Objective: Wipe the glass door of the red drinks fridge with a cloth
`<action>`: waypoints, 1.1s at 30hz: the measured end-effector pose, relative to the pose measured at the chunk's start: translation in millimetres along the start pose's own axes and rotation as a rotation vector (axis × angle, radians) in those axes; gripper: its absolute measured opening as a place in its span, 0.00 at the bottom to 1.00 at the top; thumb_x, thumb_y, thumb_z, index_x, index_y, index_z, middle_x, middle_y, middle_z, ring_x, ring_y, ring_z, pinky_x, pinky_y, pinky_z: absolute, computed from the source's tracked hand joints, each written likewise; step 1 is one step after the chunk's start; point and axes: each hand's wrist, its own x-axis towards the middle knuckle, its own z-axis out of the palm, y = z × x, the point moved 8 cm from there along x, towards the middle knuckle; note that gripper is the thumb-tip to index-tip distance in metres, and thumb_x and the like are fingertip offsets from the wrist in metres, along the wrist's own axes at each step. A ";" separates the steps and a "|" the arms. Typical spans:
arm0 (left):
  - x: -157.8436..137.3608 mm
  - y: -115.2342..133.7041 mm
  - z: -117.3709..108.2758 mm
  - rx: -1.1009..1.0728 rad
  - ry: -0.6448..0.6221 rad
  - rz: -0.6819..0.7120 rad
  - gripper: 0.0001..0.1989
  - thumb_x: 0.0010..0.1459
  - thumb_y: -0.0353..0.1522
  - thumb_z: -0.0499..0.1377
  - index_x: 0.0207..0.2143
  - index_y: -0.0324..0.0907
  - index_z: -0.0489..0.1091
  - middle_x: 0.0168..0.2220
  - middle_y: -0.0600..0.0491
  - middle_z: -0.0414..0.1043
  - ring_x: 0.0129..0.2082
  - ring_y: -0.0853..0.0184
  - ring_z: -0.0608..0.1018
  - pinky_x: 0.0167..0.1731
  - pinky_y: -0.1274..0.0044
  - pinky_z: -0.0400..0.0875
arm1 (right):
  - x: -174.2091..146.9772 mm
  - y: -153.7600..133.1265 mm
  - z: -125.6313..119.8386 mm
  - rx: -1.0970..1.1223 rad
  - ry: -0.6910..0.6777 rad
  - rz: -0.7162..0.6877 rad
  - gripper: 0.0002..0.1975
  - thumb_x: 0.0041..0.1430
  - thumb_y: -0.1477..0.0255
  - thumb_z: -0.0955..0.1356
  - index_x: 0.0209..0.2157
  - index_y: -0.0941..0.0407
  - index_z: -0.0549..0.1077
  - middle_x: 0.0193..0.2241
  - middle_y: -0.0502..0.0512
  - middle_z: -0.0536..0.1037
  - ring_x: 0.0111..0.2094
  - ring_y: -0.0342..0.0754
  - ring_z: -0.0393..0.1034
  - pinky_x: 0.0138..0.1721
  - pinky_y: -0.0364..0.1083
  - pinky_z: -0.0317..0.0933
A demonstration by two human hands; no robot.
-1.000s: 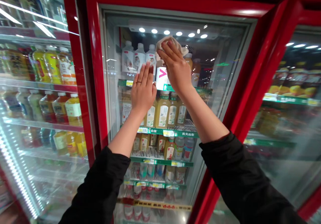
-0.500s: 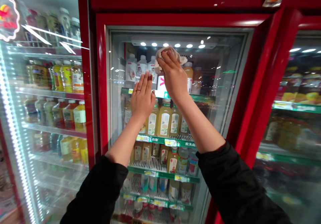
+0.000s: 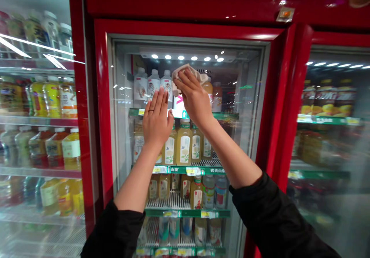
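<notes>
A glass door (image 3: 245,134) in a red frame fills the middle of the head view, with rows of bottled drinks behind it. My right hand (image 3: 196,98) presses a pale beige cloth (image 3: 179,75) against the upper part of the glass, its fingers spread over the fabric. Lower and to the left, my left hand (image 3: 157,121) lies flat on the same pane, fingers straight and nothing under them that I can see. White-labelled bottles (image 3: 140,85) stand on the top shelf behind the hands. Part of that shelf is hidden by the hands.
At the left stands another lit cooler with yellow bottles (image 3: 52,96) on its shelves. To the right is a further red-framed cooler with dark-labelled bottles (image 3: 325,100). A small orange-lit switch (image 3: 285,14) sits on the red panel above the door.
The view has shifted, so the coolers appear further left and slightly lower. Both hands keep nearly the same places on the glass, the cloth still under the right one.
</notes>
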 end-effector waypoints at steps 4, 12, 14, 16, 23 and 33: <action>0.0 0.0 1.3 0.020 -0.008 0.013 0.35 0.73 0.28 0.50 0.80 0.44 0.57 0.82 0.49 0.53 0.83 0.59 0.56 0.83 0.57 0.51 | 15.6 -7.6 5.5 -0.005 -0.063 -0.039 0.30 0.75 0.78 0.61 0.70 0.42 0.75 0.74 0.43 0.72 0.80 0.54 0.57 0.80 0.62 0.58; 1.4 0.5 0.4 0.012 -0.051 -0.014 0.36 0.73 0.29 0.49 0.81 0.47 0.56 0.83 0.53 0.49 0.83 0.58 0.54 0.84 0.57 0.48 | 2.0 -4.3 3.8 -0.038 -0.045 0.059 0.30 0.76 0.72 0.66 0.74 0.39 0.69 0.77 0.47 0.68 0.82 0.59 0.51 0.81 0.65 0.54; 1.6 -0.5 0.9 -0.007 -0.051 -0.018 0.35 0.73 0.29 0.50 0.81 0.47 0.57 0.83 0.53 0.50 0.83 0.57 0.53 0.84 0.56 0.48 | -0.7 -14.9 10.5 -0.053 -0.082 0.027 0.30 0.76 0.72 0.65 0.75 0.40 0.69 0.78 0.46 0.67 0.82 0.58 0.51 0.82 0.63 0.51; 1.9 -1.4 1.4 -0.021 -0.048 -0.020 0.35 0.73 0.30 0.50 0.80 0.47 0.57 0.82 0.52 0.52 0.83 0.57 0.53 0.84 0.56 0.48 | 2.5 -21.9 14.3 -0.063 -0.114 -0.012 0.30 0.76 0.72 0.65 0.75 0.39 0.69 0.77 0.44 0.68 0.82 0.56 0.52 0.83 0.61 0.51; 2.3 2.4 0.0 -0.021 -0.047 -0.018 0.35 0.72 0.28 0.50 0.80 0.48 0.58 0.83 0.53 0.50 0.83 0.59 0.54 0.84 0.57 0.46 | 2.9 -2.9 1.3 -0.034 -0.055 0.029 0.30 0.76 0.72 0.66 0.75 0.41 0.69 0.76 0.46 0.69 0.82 0.59 0.52 0.81 0.64 0.54; 0.4 1.5 0.2 0.037 -0.017 0.021 0.36 0.73 0.29 0.50 0.81 0.47 0.55 0.82 0.51 0.53 0.83 0.62 0.55 0.84 0.61 0.48 | 5.7 -7.0 4.2 -0.014 -0.108 -0.027 0.30 0.76 0.73 0.66 0.73 0.38 0.71 0.76 0.44 0.70 0.82 0.58 0.53 0.82 0.63 0.53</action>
